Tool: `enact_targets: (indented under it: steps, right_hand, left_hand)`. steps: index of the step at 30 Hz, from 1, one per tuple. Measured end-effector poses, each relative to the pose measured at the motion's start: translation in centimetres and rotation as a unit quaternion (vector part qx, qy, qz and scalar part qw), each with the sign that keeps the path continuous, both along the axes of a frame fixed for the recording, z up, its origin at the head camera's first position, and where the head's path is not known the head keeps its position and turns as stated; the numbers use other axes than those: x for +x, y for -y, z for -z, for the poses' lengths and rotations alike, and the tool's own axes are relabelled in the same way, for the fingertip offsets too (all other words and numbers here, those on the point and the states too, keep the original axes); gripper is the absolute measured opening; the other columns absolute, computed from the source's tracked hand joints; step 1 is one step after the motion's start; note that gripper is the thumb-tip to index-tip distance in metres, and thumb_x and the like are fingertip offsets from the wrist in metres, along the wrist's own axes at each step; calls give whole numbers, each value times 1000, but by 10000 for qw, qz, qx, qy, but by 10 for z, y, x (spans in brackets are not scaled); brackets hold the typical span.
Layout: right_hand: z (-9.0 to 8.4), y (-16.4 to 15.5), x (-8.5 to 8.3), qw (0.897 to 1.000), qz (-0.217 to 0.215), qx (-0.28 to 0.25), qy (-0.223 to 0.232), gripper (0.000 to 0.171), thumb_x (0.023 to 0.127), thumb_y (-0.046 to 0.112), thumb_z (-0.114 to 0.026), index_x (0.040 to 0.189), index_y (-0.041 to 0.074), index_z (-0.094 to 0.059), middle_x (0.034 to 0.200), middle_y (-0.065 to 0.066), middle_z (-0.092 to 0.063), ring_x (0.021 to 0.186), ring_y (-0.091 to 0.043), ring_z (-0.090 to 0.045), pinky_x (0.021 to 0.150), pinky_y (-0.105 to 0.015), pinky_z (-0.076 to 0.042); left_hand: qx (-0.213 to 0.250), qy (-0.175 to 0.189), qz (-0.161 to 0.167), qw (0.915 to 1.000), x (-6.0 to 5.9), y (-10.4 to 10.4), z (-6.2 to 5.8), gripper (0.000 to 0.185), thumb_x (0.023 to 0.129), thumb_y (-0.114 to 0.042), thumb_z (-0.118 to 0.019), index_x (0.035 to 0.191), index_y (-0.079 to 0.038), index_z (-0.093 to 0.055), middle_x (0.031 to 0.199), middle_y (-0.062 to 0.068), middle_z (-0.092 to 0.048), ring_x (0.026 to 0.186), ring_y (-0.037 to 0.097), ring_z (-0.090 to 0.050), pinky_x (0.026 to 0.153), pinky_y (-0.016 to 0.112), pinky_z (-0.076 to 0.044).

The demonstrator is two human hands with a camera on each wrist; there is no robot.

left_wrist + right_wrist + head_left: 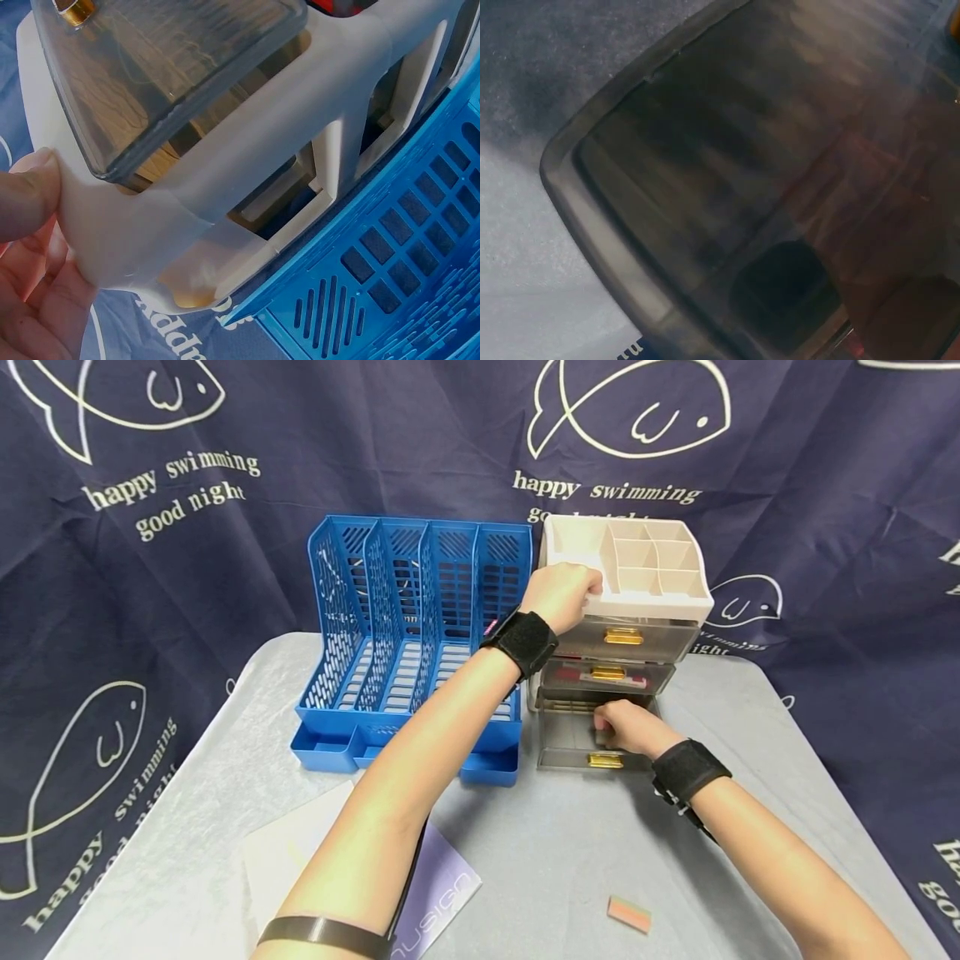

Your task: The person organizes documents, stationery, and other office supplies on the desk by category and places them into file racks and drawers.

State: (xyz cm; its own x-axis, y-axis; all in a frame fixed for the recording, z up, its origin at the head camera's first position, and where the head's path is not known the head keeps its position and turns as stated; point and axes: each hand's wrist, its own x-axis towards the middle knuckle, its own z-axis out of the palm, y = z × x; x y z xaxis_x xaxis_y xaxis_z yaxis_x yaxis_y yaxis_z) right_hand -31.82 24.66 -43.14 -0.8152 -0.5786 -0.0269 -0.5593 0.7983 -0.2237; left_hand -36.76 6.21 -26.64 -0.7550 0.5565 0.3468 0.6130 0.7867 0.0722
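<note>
My left hand (561, 596) grips the top edge of a white desktop drawer organizer (648, 603); in the left wrist view its thumb and curled fingers (34, 199) hold the white rim. Lower down, my right hand (633, 728) reaches into the pulled-out bottom drawer (558, 760), which is smoky and see-through with a gold handle (605, 761). Its fingers point down and pinch a small pinkish block (600, 725), partly hidden by the hand. The right wrist view looks dimly through the drawer wall (607, 232).
A blue file rack (427, 718) stands left of the organizer. The middle drawer (637, 680) holds a pink marker. On the grey tablecloth lie a pink-and-green eraser (629, 914) and a white-and-purple booklet (442, 885), partly under the left forearm. A dark fish-print curtain (450, 435) hangs behind.
</note>
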Motion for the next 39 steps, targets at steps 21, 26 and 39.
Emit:
enact_targets:
  steps: [21, 26, 39]
  right_hand:
    - [1, -5, 0, 9998, 64, -177, -102, 18, 68, -6, -73, 78, 3, -61, 69, -2, -56, 64, -15, -51, 60, -34, -45]
    - [-7, -9, 5, 9981, -57, -443, -421, 19, 69, 0, -78, 80, 1, -63, 71, -5, -58, 65, -16, -52, 62, -36, -45]
    - [-30, -5, 50, 9921, -77, -892, -874, 22, 68, -7, -75, 82, 3, -62, 78, -7, -62, 72, -21, -59, 66, -37, -49]
  left_hand:
    - [-24, 33, -18, 10000, -1, -1, 0, 26, 88, -7, -58, 106, -21, -69, 108, -6, -68, 99, 11, -61, 85, 29, -48]
    - [-30, 55, -28, 10000, -1, 0, 0, 26, 88, -7, -57, 106, -22, -69, 108, -6, -68, 99, 11, -61, 85, 29, -48]
    - [-17, 24, -20, 10000, -1, 1, -1, 26, 88, -6, -57, 104, -21, -69, 106, -6, -68, 98, 11, -61, 84, 29, -48]
